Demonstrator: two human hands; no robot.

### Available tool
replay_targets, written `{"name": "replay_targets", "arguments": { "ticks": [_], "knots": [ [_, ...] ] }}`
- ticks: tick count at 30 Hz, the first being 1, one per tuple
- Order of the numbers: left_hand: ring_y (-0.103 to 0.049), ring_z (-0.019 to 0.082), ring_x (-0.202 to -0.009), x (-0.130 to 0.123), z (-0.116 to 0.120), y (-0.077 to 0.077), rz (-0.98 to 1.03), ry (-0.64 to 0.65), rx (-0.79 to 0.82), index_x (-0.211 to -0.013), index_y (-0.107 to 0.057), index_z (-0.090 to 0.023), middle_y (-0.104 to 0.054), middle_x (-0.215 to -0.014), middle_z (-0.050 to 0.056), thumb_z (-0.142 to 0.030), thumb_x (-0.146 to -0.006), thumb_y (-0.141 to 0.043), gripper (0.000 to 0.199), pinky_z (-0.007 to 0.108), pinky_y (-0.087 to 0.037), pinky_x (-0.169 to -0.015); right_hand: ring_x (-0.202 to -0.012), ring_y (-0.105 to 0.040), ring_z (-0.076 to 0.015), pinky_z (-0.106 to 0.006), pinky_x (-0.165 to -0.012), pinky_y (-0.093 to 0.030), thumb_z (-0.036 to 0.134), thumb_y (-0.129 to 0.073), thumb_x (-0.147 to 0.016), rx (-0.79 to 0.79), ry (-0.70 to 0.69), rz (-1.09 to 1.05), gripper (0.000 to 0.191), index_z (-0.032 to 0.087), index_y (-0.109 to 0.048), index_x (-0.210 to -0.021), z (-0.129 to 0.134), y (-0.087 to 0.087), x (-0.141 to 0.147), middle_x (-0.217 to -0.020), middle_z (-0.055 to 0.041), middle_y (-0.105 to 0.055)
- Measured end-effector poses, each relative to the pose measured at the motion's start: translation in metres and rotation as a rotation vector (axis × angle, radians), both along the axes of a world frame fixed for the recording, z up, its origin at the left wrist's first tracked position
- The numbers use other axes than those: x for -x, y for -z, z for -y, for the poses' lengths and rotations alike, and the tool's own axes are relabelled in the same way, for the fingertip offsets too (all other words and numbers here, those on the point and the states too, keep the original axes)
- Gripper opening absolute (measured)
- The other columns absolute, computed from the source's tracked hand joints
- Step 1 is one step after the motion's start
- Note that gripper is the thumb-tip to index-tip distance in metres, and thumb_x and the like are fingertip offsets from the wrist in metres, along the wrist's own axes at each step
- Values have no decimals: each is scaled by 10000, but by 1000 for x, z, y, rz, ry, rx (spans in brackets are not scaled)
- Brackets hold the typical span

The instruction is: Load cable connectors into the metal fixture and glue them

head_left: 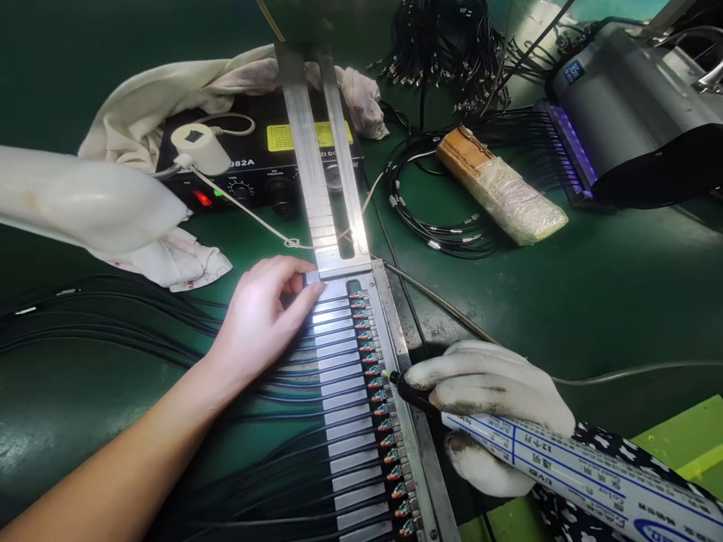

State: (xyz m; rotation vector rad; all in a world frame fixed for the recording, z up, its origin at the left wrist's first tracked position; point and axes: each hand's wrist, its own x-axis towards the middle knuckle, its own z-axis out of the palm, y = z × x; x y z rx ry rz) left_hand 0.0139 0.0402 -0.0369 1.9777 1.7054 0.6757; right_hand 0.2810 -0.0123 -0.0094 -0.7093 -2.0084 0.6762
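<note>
My left hand (260, 315) is bare and pinches the upper left edge of a long metal fixture (342, 380) between thumb and fingers. Across the fixture lie several black cables (297, 370), side by side, their stripped colored wires meeting small metal connectors (379, 410) along a slot. My right hand (497, 399), in a white glove with dark stains on the fingers, is wrapped round a labeled glue syringe (570, 459). The syringe's pale green tip (386, 373) is at a connector partway along the row; whether it touches is too small to tell.
Behind the fixture stands a black dispenser controller (260, 177) with lit switches and a cloth (186, 90) over it. A slotted metal plate (313, 158) extends from the fixture's far end. To the right are a wrapped block (502, 184), coiled cables (415, 222) and a purple-lit lamp unit (626, 113).
</note>
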Motion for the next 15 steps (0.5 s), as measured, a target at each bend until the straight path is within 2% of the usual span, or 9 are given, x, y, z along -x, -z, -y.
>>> {"name": "replay_targets", "arguments": {
  "ticks": [5, 15],
  "knots": [
    [-552, 188, -765, -1, 0, 0, 11, -5, 11, -992, -623, -209, -581, -811, 16, -461, -888, -573, 278, 296, -430, -621, -819, -747, -196, -319, -742, -607, 161, -611, -795, -14, -2, -23, 111, 144, -649, -898, -1, 3, -1, -904, -83, -763],
    [-547, 188, -764, 0, -2, 0, 4, 10, -2, -978, -627, -199, -580, -802, 17, -454, -891, -566, 276, 290, -421, -613, -790, -741, -188, -310, -725, -613, 204, -632, -836, 9, 6, 50, 70, 165, -624, -894, 14, -6, -6, -943, -89, -758]
  ]
}}
